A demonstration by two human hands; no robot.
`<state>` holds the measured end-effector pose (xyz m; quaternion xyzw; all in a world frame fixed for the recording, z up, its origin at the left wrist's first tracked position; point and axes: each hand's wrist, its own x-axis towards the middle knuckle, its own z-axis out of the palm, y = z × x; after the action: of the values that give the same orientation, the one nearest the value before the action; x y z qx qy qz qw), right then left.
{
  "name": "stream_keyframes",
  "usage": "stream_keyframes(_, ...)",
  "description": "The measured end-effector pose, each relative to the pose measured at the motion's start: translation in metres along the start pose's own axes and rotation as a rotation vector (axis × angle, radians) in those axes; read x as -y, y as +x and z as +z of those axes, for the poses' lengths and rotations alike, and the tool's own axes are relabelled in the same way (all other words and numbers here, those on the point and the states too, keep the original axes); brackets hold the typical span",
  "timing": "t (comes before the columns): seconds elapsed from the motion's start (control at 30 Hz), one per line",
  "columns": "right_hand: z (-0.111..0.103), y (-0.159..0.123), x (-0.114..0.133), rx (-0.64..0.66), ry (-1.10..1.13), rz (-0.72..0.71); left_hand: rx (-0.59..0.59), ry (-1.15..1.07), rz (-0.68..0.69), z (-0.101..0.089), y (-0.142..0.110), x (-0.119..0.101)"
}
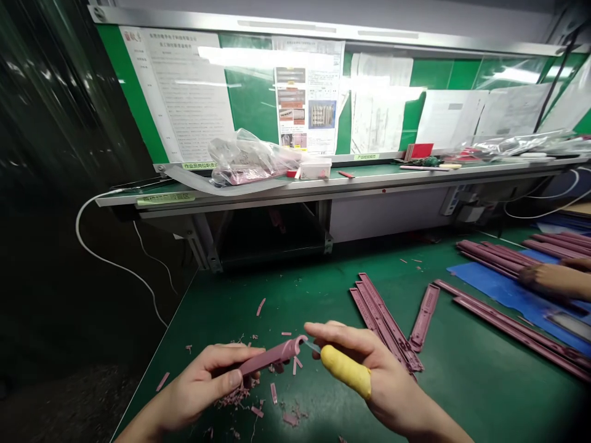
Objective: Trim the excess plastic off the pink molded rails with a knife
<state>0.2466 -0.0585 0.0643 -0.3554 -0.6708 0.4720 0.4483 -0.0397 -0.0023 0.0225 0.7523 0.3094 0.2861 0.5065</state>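
Pink plastic is filling the near part of the view, where the left hand is gripping a pink plastic strip close to the desk's near edge, its end angled up and towards the right hand. The left hand's fingers are clenching around the strip, with the thumb pressing along its side. The right hand's fingers are closed around a yellow-handled knife, and its small blade is reaching the strip's raised end. Just how the edge meets the plastic is too small to tell. Pink plastic shavings are lying scattered on the green desk beneath and around both hands.

Just beyond the right hand, a bundle of ribbed pink strips and a single slotted piece are lying towards the middle of the desk. Further right, long strips are stretching towards the right edge, partly across a blue mat. A co-worker's hand is resting on that mat, near a pile of strips by the far right corner. Along the far edge, a shelf is carrying a clear plastic bag and a small white box, while printed sheets are hanging on the green panel above it.
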Motion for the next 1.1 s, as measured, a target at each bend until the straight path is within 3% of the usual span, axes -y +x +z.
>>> stream_keyframes(0.2,0.002,0.001,0.002,0.102,0.050,-0.014,0.049,0.029,0.046,0.002,0.001,0.003)
stream_keyframes(0.37,0.001,-0.003,0.000,0.088,-0.009,0.009,-0.179,0.174,0.049,0.006,-0.007,0.018)
stream_keyframes(0.53,0.008,-0.007,0.003,0.015,-0.136,-0.106,-0.289,0.299,0.295,0.016,-0.008,0.019)
stream_keyframes(0.7,0.020,-0.009,0.009,-0.058,-0.130,-0.193,-0.470,0.403,0.586,0.024,-0.007,0.015)
stream_keyframes(0.9,0.022,-0.012,0.014,-0.082,-0.025,0.076,-0.766,0.736,0.731,0.016,-0.010,0.014)
stream_keyframes(1.0,0.018,-0.013,0.009,0.002,0.072,0.231,-0.827,0.924,0.779,0.009,-0.012,0.009)
stream_keyframes(1.1,0.013,-0.013,0.006,0.073,0.088,0.289,-0.850,1.015,0.821,0.004,-0.014,0.005)
